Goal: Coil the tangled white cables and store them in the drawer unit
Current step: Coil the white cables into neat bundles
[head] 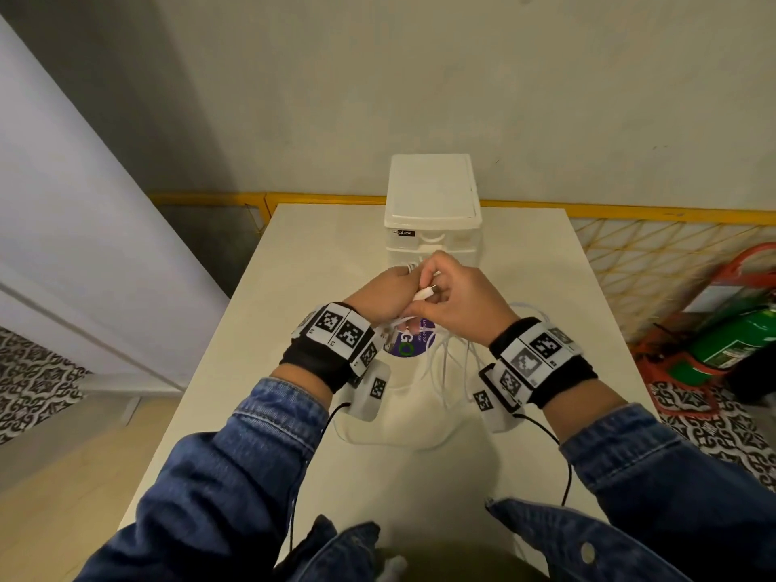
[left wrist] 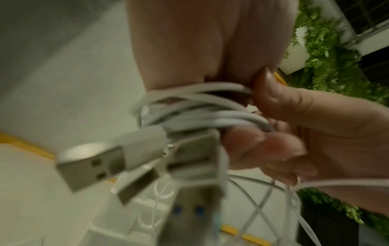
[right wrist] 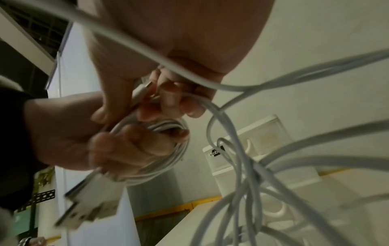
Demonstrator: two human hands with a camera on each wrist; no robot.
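Note:
In front of the drawer unit [head: 432, 203] my two hands meet above the table. My left hand [head: 399, 287] grips a small coil of white cable [left wrist: 189, 106], also seen as the coil [right wrist: 166, 149], with several USB plugs [left wrist: 90, 163] hanging from it. My right hand [head: 439, 289] pinches a white connector [head: 426, 292], shown closer as the connector [right wrist: 143, 89], right against the coil. Loose white cables [head: 447, 363] trail from both hands down to the table; the same cables [right wrist: 252, 174] cross the right wrist view. The drawers look closed.
A round purple printed disc [head: 409, 344] lies on the white table [head: 294, 254] under my hands. A yellow mesh fence [head: 655, 254] runs behind the table. A green extinguisher [head: 730, 342] on a red stand sits at the right.

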